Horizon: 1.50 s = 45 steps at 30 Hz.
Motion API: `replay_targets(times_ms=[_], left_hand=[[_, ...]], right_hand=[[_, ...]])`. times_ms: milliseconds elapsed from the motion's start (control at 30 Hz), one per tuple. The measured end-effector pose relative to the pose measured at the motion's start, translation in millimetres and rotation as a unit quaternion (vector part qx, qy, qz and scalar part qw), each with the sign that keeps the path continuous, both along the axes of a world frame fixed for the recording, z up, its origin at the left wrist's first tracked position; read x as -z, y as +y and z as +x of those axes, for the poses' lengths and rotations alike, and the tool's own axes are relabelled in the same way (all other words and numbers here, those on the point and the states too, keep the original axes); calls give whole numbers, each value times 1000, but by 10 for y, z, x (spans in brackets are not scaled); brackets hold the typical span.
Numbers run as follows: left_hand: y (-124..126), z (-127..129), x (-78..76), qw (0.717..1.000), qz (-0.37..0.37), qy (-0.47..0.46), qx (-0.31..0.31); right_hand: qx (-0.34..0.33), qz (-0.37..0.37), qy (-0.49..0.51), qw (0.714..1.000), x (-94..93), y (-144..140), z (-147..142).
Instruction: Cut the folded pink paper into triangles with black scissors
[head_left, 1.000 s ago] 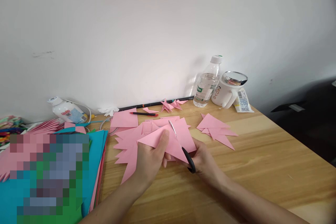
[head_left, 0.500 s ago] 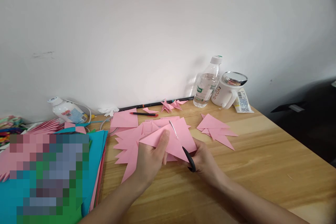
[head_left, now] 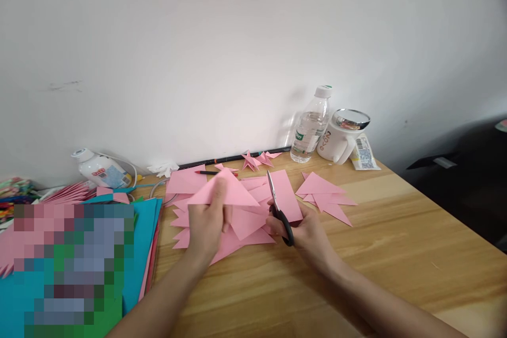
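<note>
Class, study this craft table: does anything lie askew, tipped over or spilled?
Yes: the white plastic glue bottle lies on its side by the wall, at the left. The clear water bottle and the white mug look upright. Nothing has spilled.

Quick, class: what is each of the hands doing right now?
Left hand: closed, holding a folded pink paper triangle.
Right hand: closed, holding black-handled metal scissors, blades pointing up.

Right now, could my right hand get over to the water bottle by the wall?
Probably yes: bare table lies between the right hand and the water bottle, but that hand holds scissors.
</note>
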State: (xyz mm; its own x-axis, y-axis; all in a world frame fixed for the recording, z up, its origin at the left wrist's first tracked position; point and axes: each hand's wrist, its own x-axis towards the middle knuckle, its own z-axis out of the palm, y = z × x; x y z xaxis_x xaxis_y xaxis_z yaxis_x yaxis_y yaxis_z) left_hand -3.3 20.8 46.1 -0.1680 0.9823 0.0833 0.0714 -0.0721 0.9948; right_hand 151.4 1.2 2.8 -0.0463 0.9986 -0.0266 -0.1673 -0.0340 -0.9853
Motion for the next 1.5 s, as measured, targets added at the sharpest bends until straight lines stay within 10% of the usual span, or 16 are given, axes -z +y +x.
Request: replay_targets(times_ms=[200, 433, 667, 800, 1000, 1500], left_hand=[[196, -131, -46, 989, -29, -122, -81], [151, -118, 62, 998, -24, -24, 60], [161, -133, 5, 997, -24, 35, 63], [193, -160, 0, 998, -39, -40, 29], [188, -136, -24, 995, -55, -79, 22], [125, -121, -55, 995, -33, -39, 90]], right_hand=[[-62, 166, -90, 980, 14, -40, 57], [-83, 299, -241, 920, 116, -1, 136], [-7, 434, -448, 782, 160, 124, 146], [-65, 351, -409, 840, 92, 66, 150], [-194, 173, -99, 961, -6, 15, 157], [-211, 143, -64, 965, 48, 13, 173]])
